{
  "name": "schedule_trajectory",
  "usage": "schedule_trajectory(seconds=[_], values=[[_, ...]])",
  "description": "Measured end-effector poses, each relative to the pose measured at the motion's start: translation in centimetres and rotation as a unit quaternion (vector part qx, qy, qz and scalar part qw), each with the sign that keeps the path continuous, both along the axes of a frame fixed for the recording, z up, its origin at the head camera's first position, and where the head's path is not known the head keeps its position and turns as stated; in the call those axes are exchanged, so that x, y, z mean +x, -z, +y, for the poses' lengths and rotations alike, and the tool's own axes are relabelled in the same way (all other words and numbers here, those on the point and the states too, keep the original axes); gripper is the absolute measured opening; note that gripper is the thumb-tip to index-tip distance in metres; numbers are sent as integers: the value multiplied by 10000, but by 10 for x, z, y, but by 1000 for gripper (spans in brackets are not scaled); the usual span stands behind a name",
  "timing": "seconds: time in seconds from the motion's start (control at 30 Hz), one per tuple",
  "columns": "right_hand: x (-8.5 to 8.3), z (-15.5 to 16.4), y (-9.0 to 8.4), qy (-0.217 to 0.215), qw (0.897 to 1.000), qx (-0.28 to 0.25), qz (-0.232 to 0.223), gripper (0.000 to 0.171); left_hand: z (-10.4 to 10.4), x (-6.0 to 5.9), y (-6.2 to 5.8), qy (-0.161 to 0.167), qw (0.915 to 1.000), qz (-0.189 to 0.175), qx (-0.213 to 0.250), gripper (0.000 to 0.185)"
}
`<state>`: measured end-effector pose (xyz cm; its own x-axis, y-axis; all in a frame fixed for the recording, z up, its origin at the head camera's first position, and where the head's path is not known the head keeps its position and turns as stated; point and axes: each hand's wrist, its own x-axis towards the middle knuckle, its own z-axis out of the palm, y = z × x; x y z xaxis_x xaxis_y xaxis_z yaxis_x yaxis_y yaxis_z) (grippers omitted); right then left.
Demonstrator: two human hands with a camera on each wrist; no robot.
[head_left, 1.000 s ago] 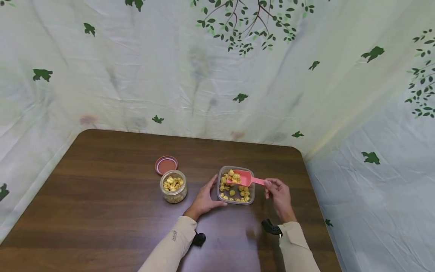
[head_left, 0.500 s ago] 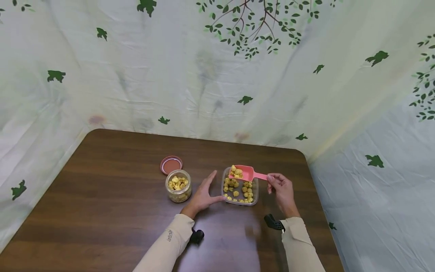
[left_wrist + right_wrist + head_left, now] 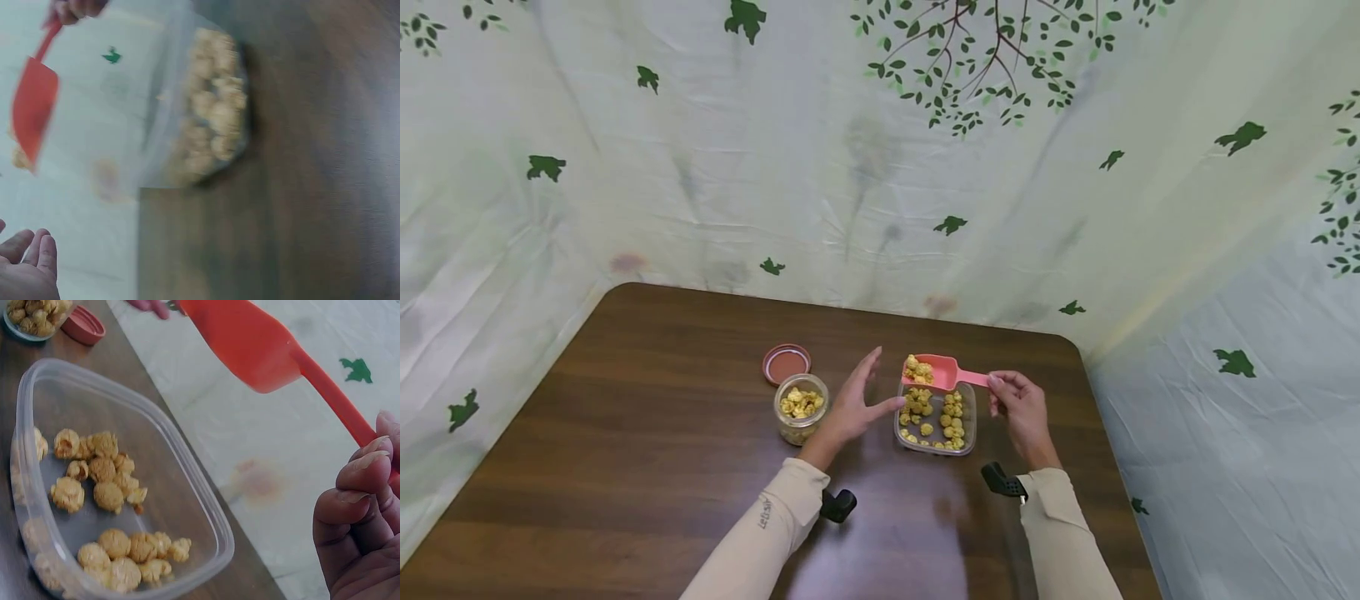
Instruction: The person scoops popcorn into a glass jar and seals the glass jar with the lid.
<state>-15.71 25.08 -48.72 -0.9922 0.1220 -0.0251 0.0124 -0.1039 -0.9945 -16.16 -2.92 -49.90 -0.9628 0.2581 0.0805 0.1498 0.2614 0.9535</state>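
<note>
My right hand (image 3: 1021, 415) pinches the handle of a pink-red plastic scoop (image 3: 945, 372), which carries several pieces of caramel popcorn (image 3: 917, 369) at its front. The scoop is raised above the far side of a clear plastic container (image 3: 187, 450). More popcorn (image 3: 106, 481) lies in that container, in loose clumps with bare floor between them. My left hand (image 3: 848, 410) is spread with straight fingers, between the container and a glass jar (image 3: 792, 428). In the head view its thumb overlaps the container's left rim. The left wrist view is blurred around the container.
The jar holds popcorn almost to its mouth and stands left of my left hand. Behind it a red lid (image 3: 786, 363) lies upside down on the dark wooden table (image 3: 647, 433). A white leaf-printed cloth (image 3: 812, 167) hangs along the table's far and side edges.
My right hand has raised the loaded scoop from inside the container to above its far side. My left hand has come off the container's left side and lifted. The head view has shifted slightly.
</note>
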Motion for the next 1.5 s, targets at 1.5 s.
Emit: schedule_trajectory(seconds=[1.5], values=[[-23,-93,-12,-1027,9946,55,133,22,-127,17,6,-516,9936,860,-526,71]])
